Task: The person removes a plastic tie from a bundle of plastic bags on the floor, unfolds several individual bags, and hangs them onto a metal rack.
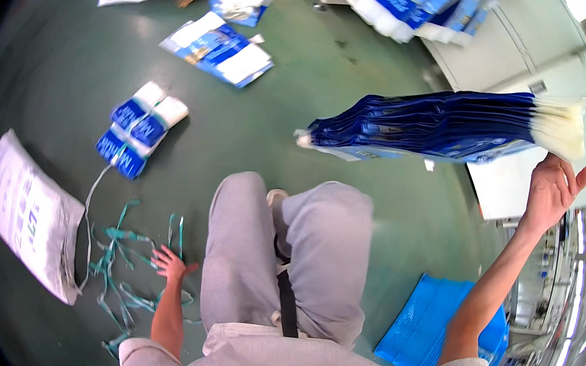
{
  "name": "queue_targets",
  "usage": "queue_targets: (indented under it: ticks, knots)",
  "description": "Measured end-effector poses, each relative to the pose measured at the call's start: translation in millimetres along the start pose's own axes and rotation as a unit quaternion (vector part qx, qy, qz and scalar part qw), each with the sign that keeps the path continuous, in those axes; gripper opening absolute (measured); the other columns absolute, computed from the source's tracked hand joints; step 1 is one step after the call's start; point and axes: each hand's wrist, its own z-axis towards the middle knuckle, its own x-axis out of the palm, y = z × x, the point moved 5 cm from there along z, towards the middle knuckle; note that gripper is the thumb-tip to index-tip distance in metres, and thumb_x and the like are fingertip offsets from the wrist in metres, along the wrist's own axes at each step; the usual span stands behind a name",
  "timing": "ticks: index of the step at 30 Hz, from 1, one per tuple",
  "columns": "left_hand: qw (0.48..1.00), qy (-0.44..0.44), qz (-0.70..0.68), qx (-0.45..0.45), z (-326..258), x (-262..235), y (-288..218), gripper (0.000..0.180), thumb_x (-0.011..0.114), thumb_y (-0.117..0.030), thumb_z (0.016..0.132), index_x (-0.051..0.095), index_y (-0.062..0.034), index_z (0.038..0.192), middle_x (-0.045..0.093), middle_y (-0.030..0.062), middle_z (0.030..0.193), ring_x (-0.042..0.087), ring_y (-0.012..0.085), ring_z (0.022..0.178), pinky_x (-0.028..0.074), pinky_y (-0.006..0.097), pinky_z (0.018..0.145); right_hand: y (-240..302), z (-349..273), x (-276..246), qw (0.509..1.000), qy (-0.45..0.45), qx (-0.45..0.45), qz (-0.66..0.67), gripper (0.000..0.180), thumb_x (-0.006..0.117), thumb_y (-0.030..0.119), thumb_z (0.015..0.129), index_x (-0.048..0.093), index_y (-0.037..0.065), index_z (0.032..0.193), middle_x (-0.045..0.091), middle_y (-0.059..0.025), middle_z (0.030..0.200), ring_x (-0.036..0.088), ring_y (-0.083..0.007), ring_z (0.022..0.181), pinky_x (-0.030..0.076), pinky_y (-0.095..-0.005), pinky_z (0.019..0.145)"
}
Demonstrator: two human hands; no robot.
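Observation:
My left hand (pixel 172 265) is low beside my left knee, fingers spread and holding nothing. It is close to a tangle of green strapping (pixel 127 234) on the floor. On the right, my raised right hand (pixel 554 192) has its fingers at the pale end of a thick stack of blue plastic bags (pixel 439 124). The fingertips are partly hidden behind the bags, and the thumb sticks out to the side. The stack stretches leftward in front of me, across the white table's (pixel 509 182) edge.
At the left lie a tied blue-and-white bundle (pixel 140 128) and a white printed sack (pixel 33 217). Flat blue-and-white bags (pixel 221 50) lie farther off on the green floor. A bright blue stack (pixel 422 323) sits by my right arm. More blue packs (pixel 410 3) stand at the back.

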Motion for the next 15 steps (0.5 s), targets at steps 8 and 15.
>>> queue_targets:
  ticks: [8,15]
  knots:
    - [0.998,0.034,0.032,-0.035,17,13,12,0.118,0.074,-0.032,0.074,-0.018,-0.0157,0.146,-0.025,0.0212,0.15,-0.009,0.0503,0.138,0.026,0.07,0.099,-11,-60,63,0.988,0.109,-0.101,-0.028,0.097,0.058,-0.001,0.077,-0.007,0.006,0.148,0.053,-0.0123,0.1,0.053,-0.0154,0.063,0.053,-0.0249,0.053]
    - [0.996,0.039,0.072,-0.043,16,-4,17,0.11,0.068,-0.036,0.079,-0.018,-0.0161,0.147,-0.022,0.0209,0.151,-0.005,0.0496,0.139,0.027,0.069,0.1,19,-41,58,0.981,0.112,-0.139,-0.076,0.1,0.061,-0.002,0.073,-0.007,0.003,0.147,0.05,-0.0107,0.107,0.051,-0.0165,0.076,0.047,-0.0275,0.072]
